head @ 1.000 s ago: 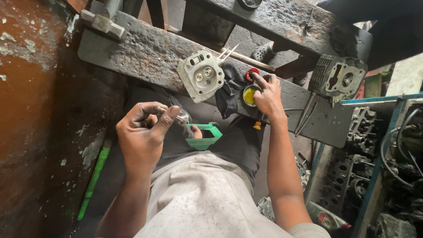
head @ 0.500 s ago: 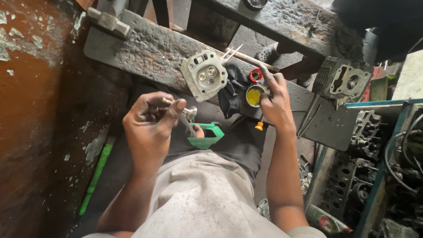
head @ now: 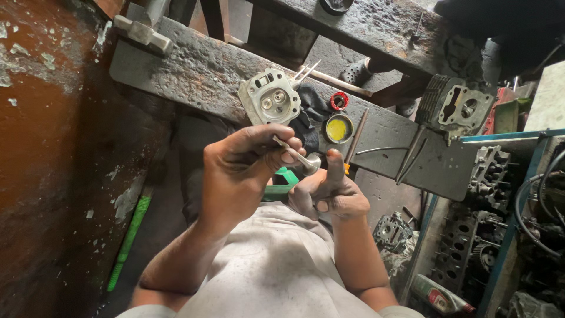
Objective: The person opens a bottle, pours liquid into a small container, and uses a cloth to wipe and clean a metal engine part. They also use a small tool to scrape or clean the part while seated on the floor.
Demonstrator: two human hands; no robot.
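The left hand has its grip closed on one small engine valve, a thin shiny metal stem pinched between thumb and fingers, its round flat head pointing down to the right. The right hand sits just beside it, most fingers curled in and one finger raised so its tip touches the valve head; it holds nothing itself. Both hands hang over the person's lap, near the front edge of the tabletop, with open air around them and a green plastic piece just behind.

On the tabletop, a long rough plank of dark, pitted, greasy metal or wood running from far left to right, stands one pale cast-aluminium cylinder head, squarish with two round valve seats facing up. Right of it lies a crumpled black rag, then one small round tin of yellow paste and one red ring-shaped cap, close together but apart. A thin stick tool leans over the near edge. A second, darker finned cylinder head sits at the plank's right end. The stretch of plank left of the pale head is bare. To the left rises a rusty orange wall; a green rod lies at its foot.
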